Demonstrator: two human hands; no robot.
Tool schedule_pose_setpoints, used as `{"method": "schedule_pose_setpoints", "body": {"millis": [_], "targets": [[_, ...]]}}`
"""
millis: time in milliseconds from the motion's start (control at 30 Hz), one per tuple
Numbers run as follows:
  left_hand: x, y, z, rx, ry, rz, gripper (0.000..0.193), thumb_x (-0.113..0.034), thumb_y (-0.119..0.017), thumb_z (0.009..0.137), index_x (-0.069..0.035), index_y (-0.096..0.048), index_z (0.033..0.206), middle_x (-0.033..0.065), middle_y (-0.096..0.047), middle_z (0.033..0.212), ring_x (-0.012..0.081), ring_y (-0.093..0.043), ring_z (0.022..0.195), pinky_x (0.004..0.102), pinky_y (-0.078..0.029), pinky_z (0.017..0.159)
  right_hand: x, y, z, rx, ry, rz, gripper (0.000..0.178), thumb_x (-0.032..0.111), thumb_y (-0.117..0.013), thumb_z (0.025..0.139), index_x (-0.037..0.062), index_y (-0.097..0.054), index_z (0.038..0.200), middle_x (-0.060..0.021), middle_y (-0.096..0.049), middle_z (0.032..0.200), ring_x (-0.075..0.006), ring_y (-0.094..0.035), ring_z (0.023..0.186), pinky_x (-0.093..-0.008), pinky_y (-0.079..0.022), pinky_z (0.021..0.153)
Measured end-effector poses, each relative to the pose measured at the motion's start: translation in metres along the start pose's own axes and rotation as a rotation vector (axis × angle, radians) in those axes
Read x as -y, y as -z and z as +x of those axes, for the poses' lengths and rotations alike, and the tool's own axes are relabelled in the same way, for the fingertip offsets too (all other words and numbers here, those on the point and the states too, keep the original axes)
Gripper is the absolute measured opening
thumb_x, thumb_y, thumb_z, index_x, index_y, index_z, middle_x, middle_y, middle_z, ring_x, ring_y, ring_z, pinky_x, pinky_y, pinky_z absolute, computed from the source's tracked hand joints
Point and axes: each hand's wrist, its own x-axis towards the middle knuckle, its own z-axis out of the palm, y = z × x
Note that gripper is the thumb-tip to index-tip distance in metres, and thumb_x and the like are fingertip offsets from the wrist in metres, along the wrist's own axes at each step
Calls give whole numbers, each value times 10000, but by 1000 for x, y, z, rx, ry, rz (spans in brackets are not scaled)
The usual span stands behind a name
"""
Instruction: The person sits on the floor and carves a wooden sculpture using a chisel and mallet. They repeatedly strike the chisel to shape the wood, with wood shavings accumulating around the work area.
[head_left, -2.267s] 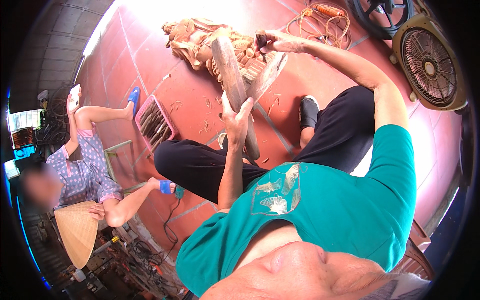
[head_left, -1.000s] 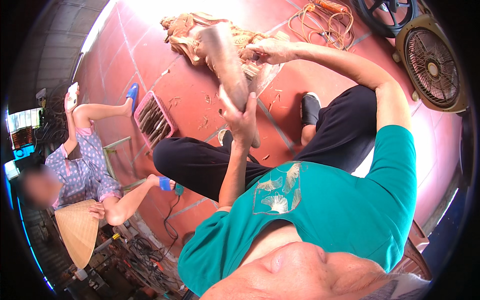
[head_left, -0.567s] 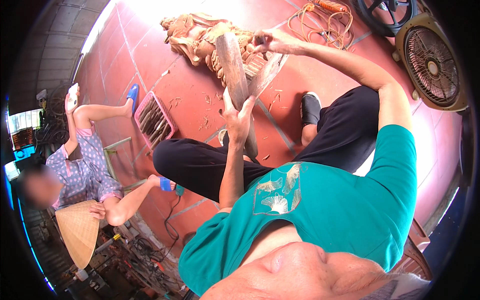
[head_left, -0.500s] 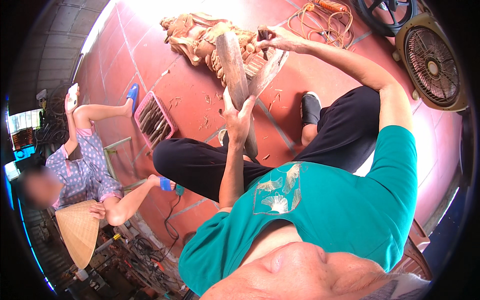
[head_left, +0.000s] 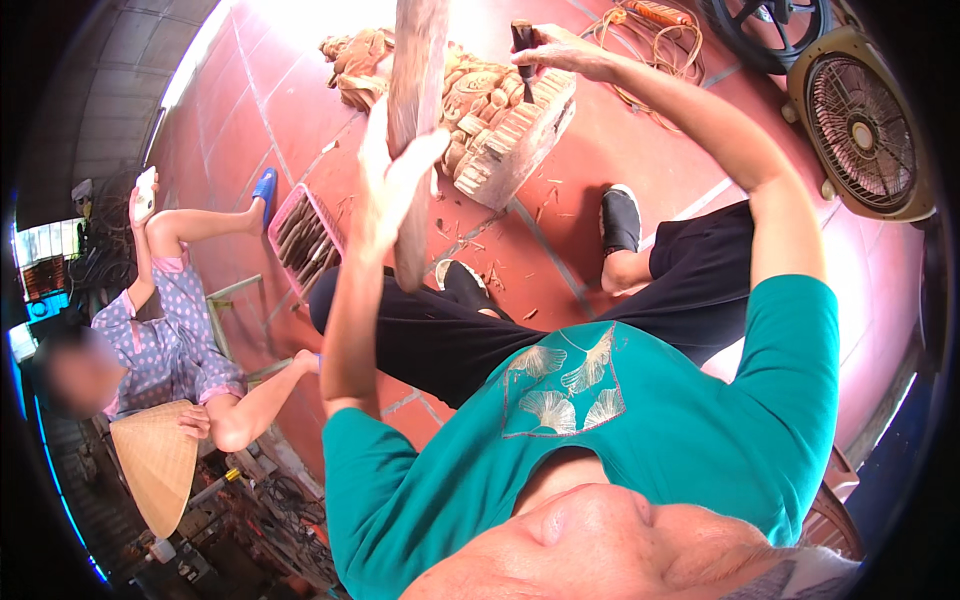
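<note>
My left hand [head_left: 385, 185] is wrapped round a long wooden mallet [head_left: 416, 75], held up on the left of the carving. In my right hand [head_left: 562, 52] a dark-handled chisel [head_left: 522, 42] stands nearly upright, gripped by the fingers. Its blade tip meets the ridged base of a wood carving [head_left: 528, 140], which lies on the red tiled floor. Part of the carving is hidden behind the mallet.
Wood chips lie around my feet. At left stand a pink basket [head_left: 338, 225] of chisels and a seated person holding a phone [head_left: 146, 190] and a conical hat [head_left: 158, 465]. An orange cord [head_left: 655, 55], a wheel [head_left: 770, 25] and a fan [head_left: 860, 130] are at upper right.
My left hand has raised the mallet and swung it left, away from the chisel, uncovering the carving's base. The right hand has shifted slightly up, still gripping the chisel.
</note>
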Motion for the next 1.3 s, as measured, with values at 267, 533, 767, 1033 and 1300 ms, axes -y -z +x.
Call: {"method": "schedule_pose_setpoints", "body": {"millis": [267,533,767,1033,1300], "targets": [[30,0,72,97,-39,33,803,-260,-781,851,2,-377,1493,162,-597,1339,221,-590,1186,346,-449,1038,-14,-48,-19,-353,-19,212,462,372,-728,904,20,-611,1180,-48,-667,995,-113,-638,859,-274,-545,723],[43,-2,70,93,-203,276,867,-282,-777,827,-2,-331,1517,212,-536,1422,273,-530,1300,380,-391,1108,-44,-82,-44,-760,13,301,334,198,-713,910,-13,-623,1153,-84,-698,981,-134,-663,844,-298,-554,737],[53,-2,76,171,-120,267,893,-287,-780,841,-34,-291,1544,237,-462,1496,287,-432,1400,399,-346,1146,-40,-79,-48,-690,14,393,324,173,-698,932,-14,-611,1181,-84,-695,991,-154,-677,872,-305,-574,754],[59,-10,81,235,-131,271,876,-269,-765,872,-65,-262,1559,226,-521,1446,225,-678,1092,371,-464,1032,-47,-81,-44,-705,34,186,377,214,-716,921,-41,-603,1176,-146,-713,959,-211,-712,853,-351,-576,740],[44,-17,79,278,-123,295,822,-212,-754,878,-56,-303,1547,197,-428,1499,249,-495,1292,380,-409,1097,-22,-87,-46,-749,-1,33,300,204,-733,889,0,-628,1083,-169,-707,920,-262,-698,807,-395,-534,748]]}}
